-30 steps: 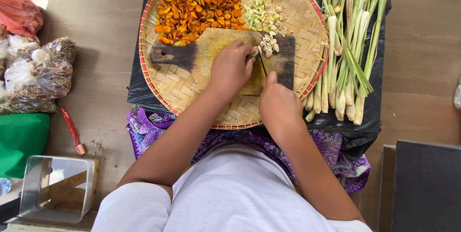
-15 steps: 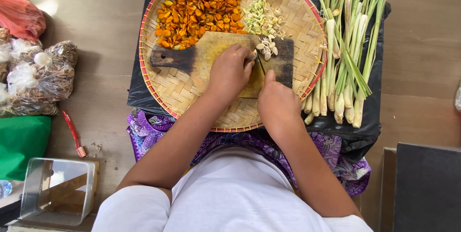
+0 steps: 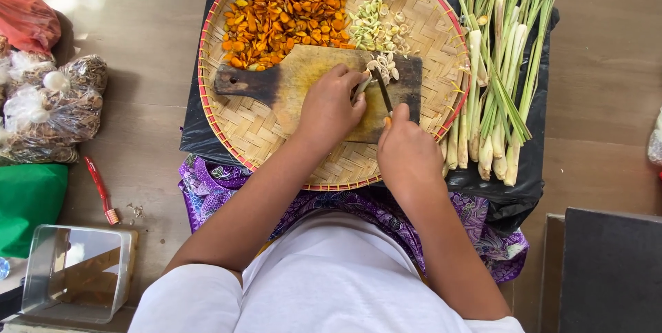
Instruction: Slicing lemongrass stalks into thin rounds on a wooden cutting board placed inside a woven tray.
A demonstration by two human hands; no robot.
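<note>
Right hand [image 3: 408,156] has drawn the knife [image 3: 383,92] back from the left hand [image 3: 329,109]

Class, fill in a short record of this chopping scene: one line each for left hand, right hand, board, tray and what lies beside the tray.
Left hand: holds a pale stalk on the board
Right hand: grips a knife
Board: wooden, lies on the tray
Tray: woven, holds orange slices and pale slices
Beside tray: lemongrass stalks on black plastic

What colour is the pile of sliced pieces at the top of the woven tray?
Orange, some pieces yellowish: the sliced pieces on the woven tray, in the head view.
</note>
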